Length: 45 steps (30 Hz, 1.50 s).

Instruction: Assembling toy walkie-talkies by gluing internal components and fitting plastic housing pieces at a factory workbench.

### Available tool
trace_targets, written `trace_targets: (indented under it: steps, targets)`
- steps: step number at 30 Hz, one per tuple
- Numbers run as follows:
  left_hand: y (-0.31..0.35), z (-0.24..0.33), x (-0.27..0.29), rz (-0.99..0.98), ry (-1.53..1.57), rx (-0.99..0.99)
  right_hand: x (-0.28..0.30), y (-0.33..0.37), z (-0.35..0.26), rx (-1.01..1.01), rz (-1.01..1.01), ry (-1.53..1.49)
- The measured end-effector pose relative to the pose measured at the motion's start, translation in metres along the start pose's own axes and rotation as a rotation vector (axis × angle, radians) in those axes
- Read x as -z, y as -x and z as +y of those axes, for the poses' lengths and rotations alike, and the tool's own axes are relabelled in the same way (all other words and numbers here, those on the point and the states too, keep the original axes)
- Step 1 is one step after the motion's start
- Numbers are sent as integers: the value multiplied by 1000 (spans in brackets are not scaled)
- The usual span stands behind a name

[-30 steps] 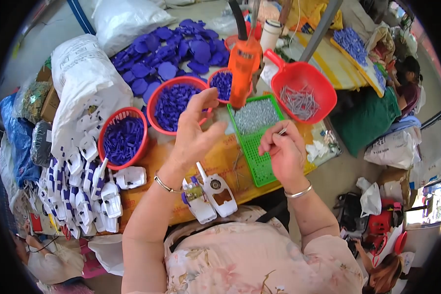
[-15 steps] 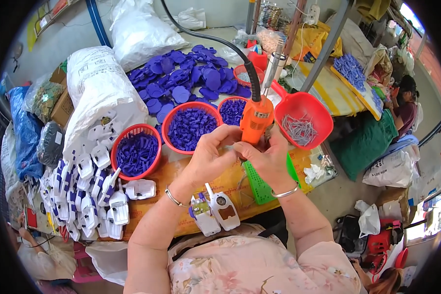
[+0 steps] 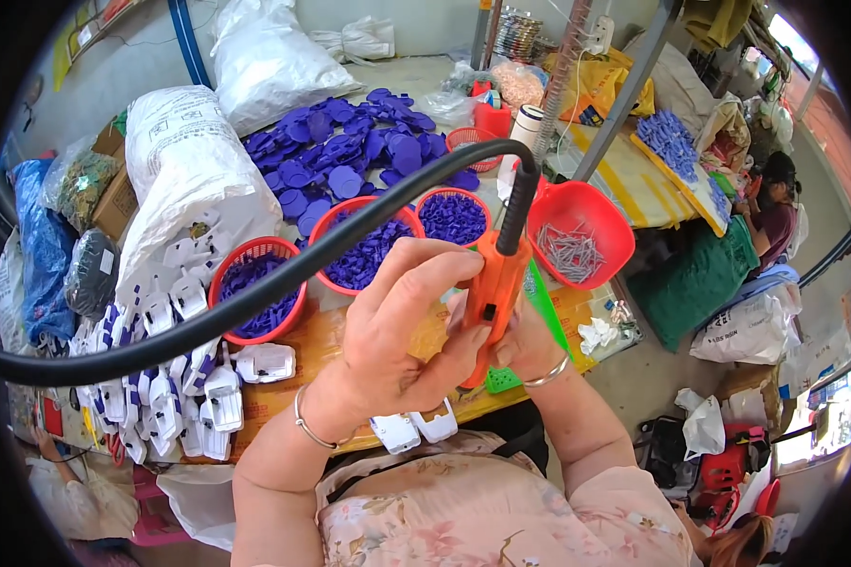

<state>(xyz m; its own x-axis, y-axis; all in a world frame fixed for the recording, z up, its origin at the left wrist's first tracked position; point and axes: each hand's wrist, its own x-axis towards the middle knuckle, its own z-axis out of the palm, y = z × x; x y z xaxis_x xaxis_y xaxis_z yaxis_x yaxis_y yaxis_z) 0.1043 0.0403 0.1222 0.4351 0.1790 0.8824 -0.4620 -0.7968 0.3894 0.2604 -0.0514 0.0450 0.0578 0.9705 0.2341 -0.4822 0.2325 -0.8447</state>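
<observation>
Two hands on one tool rn: an orange power tool [image 3: 497,288], approx. mid-view, up above the yellow-covered bench [image 3: 298,406] & in front of the person's chest; slim body, tilted so the top leans a bit to the right & the lower end points down, w/ a small dark slot on the side facing the cam; thick black cable [image 3: 255,288] comes out of the top, bends over & sweeps across to the left edge, v. close to the lens; left hand [image 3: 383,326] is half-curled, fingertips on the upper body & thumb lower down, so it's pinching the tool from the left side, palm not wrapped tight; right hand [image 3: 531,342] is behind & against the tool's right side, thumb near the lower part; most of its fingers are hidden, so can't tell how far closed it is or if there's anything else in it; green tray [image 3: 547,312] peeks out by the right hand, mostly covered; red scoop [image 3: 603,219] w/ greyish pins just past it; two white shells, i.e. a left shell [image 3: 394,433] & a right shell [image 3: 436,423], lie side by side below the hands, partly blocked from view.
</observation>
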Motion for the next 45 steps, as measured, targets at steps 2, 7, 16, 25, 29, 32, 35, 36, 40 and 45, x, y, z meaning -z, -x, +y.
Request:
trace_targets:
  steps: [2, 7, 16, 25, 29, 32, 35, 36, 40, 45]
  targets:
    - [-3, 2, 4, -42, -70, -55, -2, 3, -2, -50, -17, -5]
    - [-2, 4, 8, -123, -229, -99, -10, 6, -8, 15, 50, 99]
    - [2, -15, 7, -126, -292, -146, -14, 5, -2, 10, 111, 173]
    - [157, -26, 47, 190, -156, 1080, 6, 27, 27, -71, 409, 187]
    - [189, 2, 34, 136, 87, 1332, -3, 25, 56, -147, 214, 649]
    - [186, 7, 26, 103, 90, 1369, -12, 4, 61, 9, 34, 913]
    - [182, 3, 21, -137, -150, 1261, -27, -11, 61, -234, -19, 718]
    - [184, 1, 18, -146, -199, 1248, -29, -15, 62, -400, -28, 510]
    - [188, -4, 12, -96, -206, 1294, -24, -27, 81, -438, 35, 458]
    - [184, -3, 11, -138, -115, 1269, -15, -31, 97, -527, 4, 372]
